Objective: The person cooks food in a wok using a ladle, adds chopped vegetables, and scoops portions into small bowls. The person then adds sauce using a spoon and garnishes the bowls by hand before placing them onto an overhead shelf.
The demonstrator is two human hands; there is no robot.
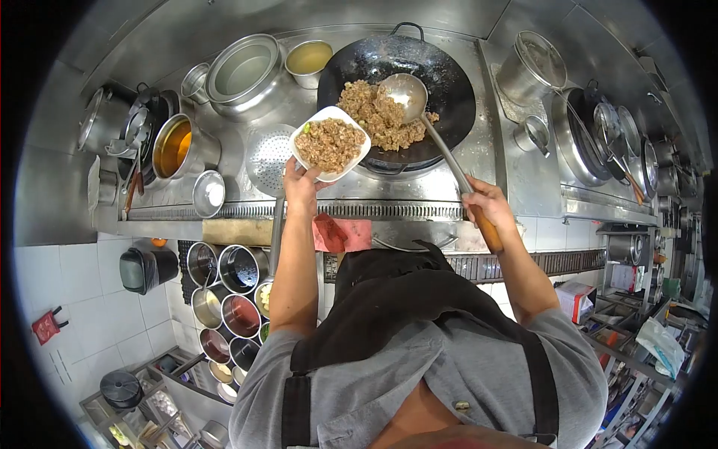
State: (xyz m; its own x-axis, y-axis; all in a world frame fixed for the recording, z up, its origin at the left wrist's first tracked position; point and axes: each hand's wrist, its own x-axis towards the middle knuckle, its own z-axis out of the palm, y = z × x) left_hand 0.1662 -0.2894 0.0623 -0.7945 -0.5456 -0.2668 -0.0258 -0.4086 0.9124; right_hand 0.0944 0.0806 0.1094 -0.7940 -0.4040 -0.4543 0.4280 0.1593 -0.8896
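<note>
My left hand [301, 185] grips the near-left rim of a white square bowl [357, 156] filled with browned minced meat [329, 145]. The bowl is held up beside the left edge of a black wok [449, 90]. More cooked mince [374, 112] lies in the wok. My right hand [486, 202] is closed around the wooden-ended handle of a steel ladle [404, 96]. The ladle's round bowl rests against the mince in the wok, with a little whitish residue inside it.
A perforated skimmer [268, 159] lies left of the wok. Behind it stand a pot of yellowish liquid [309, 60], a large lidded pot [243, 71] and a pot of orange oil [173, 147]. Several ingredient pots [241, 316] sit lower left. A steel pot [532, 67] stands right.
</note>
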